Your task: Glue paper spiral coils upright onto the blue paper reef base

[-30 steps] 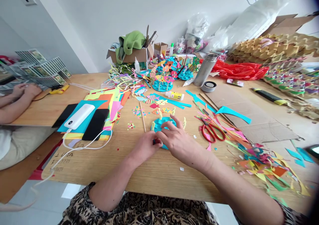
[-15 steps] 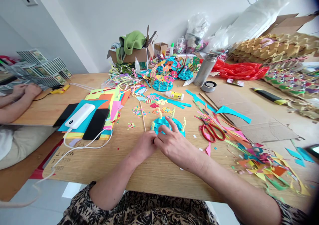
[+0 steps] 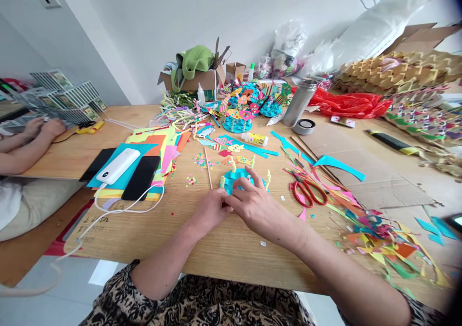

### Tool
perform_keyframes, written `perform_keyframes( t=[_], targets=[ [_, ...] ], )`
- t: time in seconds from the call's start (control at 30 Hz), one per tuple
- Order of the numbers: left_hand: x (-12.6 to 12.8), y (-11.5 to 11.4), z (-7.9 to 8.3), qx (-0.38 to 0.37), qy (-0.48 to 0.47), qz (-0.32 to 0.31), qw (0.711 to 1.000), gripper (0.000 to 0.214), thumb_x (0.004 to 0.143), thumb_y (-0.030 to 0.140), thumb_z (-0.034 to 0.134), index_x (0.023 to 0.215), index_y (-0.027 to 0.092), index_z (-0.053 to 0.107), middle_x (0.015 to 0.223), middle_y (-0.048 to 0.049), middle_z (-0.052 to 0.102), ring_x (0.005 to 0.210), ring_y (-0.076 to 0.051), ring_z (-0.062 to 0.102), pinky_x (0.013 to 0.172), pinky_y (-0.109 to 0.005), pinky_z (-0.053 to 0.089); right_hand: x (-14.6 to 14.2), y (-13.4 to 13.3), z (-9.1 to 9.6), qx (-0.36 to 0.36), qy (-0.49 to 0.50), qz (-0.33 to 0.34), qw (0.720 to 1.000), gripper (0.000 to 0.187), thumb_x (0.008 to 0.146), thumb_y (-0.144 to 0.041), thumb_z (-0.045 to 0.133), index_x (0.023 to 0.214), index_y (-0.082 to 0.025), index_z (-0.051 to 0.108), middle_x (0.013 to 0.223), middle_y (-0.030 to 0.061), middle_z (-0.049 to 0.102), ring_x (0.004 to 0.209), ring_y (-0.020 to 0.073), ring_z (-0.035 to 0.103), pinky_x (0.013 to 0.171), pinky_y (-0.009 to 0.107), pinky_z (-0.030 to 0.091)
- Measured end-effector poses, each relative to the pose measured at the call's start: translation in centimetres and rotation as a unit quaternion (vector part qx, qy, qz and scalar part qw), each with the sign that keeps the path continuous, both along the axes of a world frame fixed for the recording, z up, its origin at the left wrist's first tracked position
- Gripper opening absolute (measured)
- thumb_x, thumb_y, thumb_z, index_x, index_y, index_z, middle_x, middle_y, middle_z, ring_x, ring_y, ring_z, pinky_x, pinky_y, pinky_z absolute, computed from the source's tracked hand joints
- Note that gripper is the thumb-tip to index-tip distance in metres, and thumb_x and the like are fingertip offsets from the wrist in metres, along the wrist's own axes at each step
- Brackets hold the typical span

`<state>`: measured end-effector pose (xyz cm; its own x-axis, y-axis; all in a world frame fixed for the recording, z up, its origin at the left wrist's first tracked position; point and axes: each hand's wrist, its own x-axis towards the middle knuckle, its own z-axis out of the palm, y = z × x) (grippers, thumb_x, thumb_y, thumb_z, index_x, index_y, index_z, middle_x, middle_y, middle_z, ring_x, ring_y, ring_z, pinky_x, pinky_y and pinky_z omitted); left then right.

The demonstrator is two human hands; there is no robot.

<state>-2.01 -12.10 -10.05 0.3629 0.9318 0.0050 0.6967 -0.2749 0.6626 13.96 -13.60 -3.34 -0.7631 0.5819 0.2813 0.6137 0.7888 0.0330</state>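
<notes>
A round turquoise paper disc (image 3: 238, 179) with small yellow curled strips standing along its rim lies flat on the wooden table (image 3: 202, 249). My right hand (image 3: 258, 205) rests on the disc's near half, fingers spread and pressing down on it. My left hand (image 3: 211, 209) is curled at the disc's near left edge, fingertips pinched together against my right thumb; what they hold is hidden.
Red scissors (image 3: 307, 193) lie right of the disc among paper scraps. A wooden skewer (image 3: 208, 168), a glue bottle (image 3: 254, 138), a coloured paper stack (image 3: 159, 148) with phones and a power bank (image 3: 118, 166) sit left. Another person's hands (image 3: 39, 128) work at far left.
My right hand's fingers have shifted slightly over the disc and my hands sit a little farther from me. The disc has turned a bit under them.
</notes>
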Motion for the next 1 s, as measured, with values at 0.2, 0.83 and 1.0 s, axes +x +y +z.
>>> perform_keyframes(
  t=[0.2, 0.83, 1.0],
  targets=[
    [0.1, 0.0, 0.3, 0.001, -0.005, -0.018, 1.0, 0.008, 0.072, 0.013, 0.057, 0.067, 0.017, 0.061, 0.067, -0.0001, 0.06, 0.061, -0.013, 0.052, 0.056, -0.024, 0.034, 0.6, 0.4, 0.8, -0.046, 0.026, -0.005, 0.999, 0.015, 0.083, -0.011, 0.054, 0.087, -0.021, 0.065, 0.076, 0.0023, 0.064, 0.1, 0.0236, 0.05, 0.103, 0.051, 0.022],
    [0.0, -0.1, 0.2, -0.01, -0.019, -0.017, 1.0, 0.005, 0.075, 0.018, 0.06, 0.07, 0.017, 0.059, 0.067, 0.0001, 0.06, 0.062, -0.014, 0.053, 0.056, -0.024, 0.033, 0.2, 0.9, 0.9, -0.11, 0.064, 0.002, 0.992, 0.017, 0.083, -0.01, 0.054, 0.078, -0.021, 0.066, 0.07, 0.0017, 0.064, 0.092, 0.0205, 0.054, 0.1, 0.047, 0.026],
    [-0.1, -0.1, 0.7, -0.011, -0.032, -0.028, 0.999, 0.009, 0.072, 0.015, 0.064, 0.065, 0.017, 0.06, 0.068, 0.0019, 0.057, 0.061, -0.011, 0.05, 0.058, -0.023, 0.034, 1.9, 1.3, 2.4, -0.104, 0.153, -0.028, 0.982, 0.015, 0.088, -0.022, 0.053, 0.086, -0.021, 0.068, 0.083, 0.0038, 0.068, 0.102, 0.022, 0.056, 0.103, 0.051, 0.024]
  ],
)
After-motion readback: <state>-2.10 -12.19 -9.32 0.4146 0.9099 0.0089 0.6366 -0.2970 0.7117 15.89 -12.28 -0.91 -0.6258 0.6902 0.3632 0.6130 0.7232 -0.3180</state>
